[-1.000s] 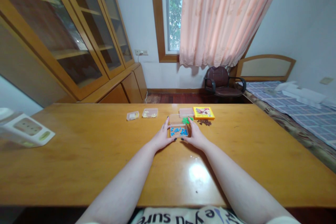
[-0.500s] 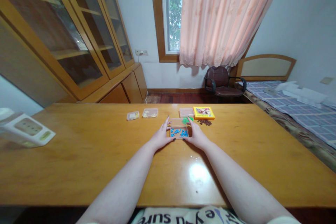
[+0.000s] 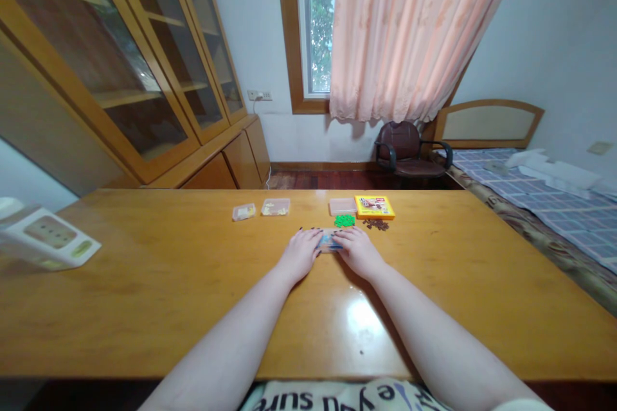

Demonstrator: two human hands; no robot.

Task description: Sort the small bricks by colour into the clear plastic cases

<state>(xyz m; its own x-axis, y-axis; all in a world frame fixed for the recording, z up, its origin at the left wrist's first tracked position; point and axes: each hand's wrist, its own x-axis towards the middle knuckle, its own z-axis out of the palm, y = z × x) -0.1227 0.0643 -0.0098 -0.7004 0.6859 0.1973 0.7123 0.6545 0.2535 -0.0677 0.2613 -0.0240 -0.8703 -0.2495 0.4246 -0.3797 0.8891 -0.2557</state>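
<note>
A small clear plastic box (image 3: 331, 246) lies on the table with its lid down, and blue pieces show faintly through it. My left hand (image 3: 301, 255) grips its left side, fingers bent over the lid and thumb at the near edge. On the right, my right hand (image 3: 359, 253) presses its fingers on the lid; its thumb is mostly hidden. Just beyond the box sits a pile of small green pieces (image 3: 344, 221). Brown pieces (image 3: 376, 225) are heaped to the right of it.
Behind the green pile stand another clear box (image 3: 342, 207) and a yellow box (image 3: 375, 207) with a printed picture. Two clear boxes with pale contents, one small (image 3: 243, 212) and one larger (image 3: 276, 207), lie left. A white container (image 3: 53, 237) stands at the table's left.
The clear box's lid, which lay open on the far side, is now folded down over the blue pieces. Both hands moved from the box's sides to on top of it.
</note>
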